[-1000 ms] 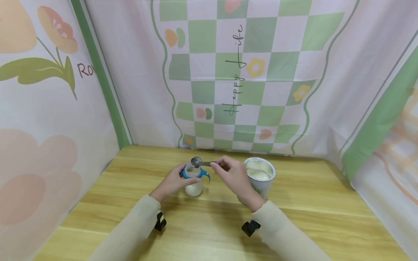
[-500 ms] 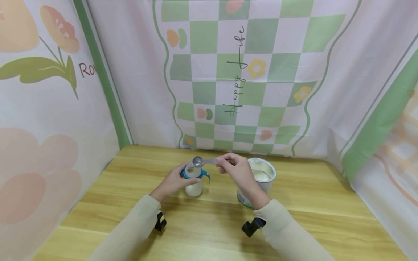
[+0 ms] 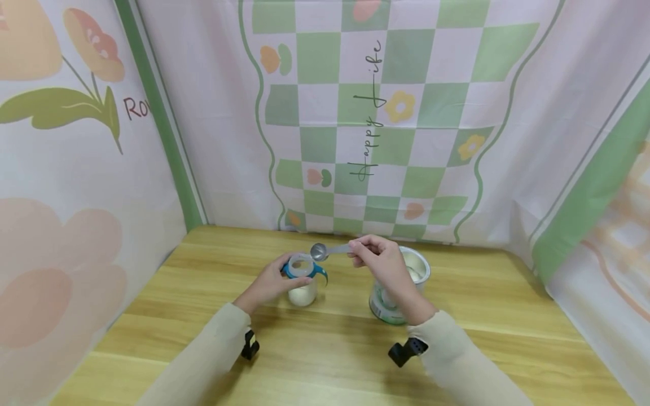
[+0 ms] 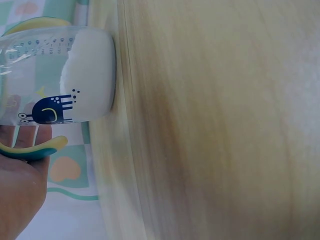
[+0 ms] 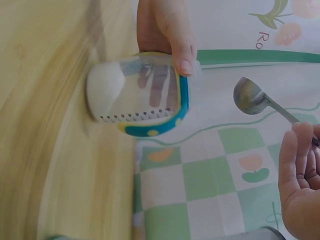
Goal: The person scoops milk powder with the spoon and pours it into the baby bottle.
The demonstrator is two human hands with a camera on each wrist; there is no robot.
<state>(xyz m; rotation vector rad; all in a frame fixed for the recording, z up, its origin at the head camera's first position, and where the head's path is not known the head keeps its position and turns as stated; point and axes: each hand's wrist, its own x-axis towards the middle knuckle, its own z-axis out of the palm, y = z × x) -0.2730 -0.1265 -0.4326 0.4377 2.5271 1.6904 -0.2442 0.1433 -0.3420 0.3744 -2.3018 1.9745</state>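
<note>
A clear baby bottle point(image 3: 302, 295) with a blue two-handled collar stands upright on the table, its mouth uncovered. White powder fills its lower part, seen in the left wrist view behind a printed dark blue animal on the bottle point(image 4: 87, 70). My left hand point(image 3: 269, 286) grips the bottle around its collar, thumb along the near side. My right hand point(image 3: 383, 265) pinches the handle of a metal measuring spoon point(image 3: 319, 252), whose bare bowl hangs just right of and above the bottle mouth. In the right wrist view the spoon point(image 5: 250, 96) is apart from the bottle.
Right of the bottle stands an open can point(image 3: 386, 309) of pale powder, partly hidden behind my right hand and forearm. Both stand on a wooden table point(image 3: 315, 361). A green-and-white checked curtain point(image 3: 355, 141) hangs along the table's far edge.
My right hand has moved the spoon from over the bottle mouth rightward, tipping its bowl toward the camera. The left hand and bottle have stayed in place.
</note>
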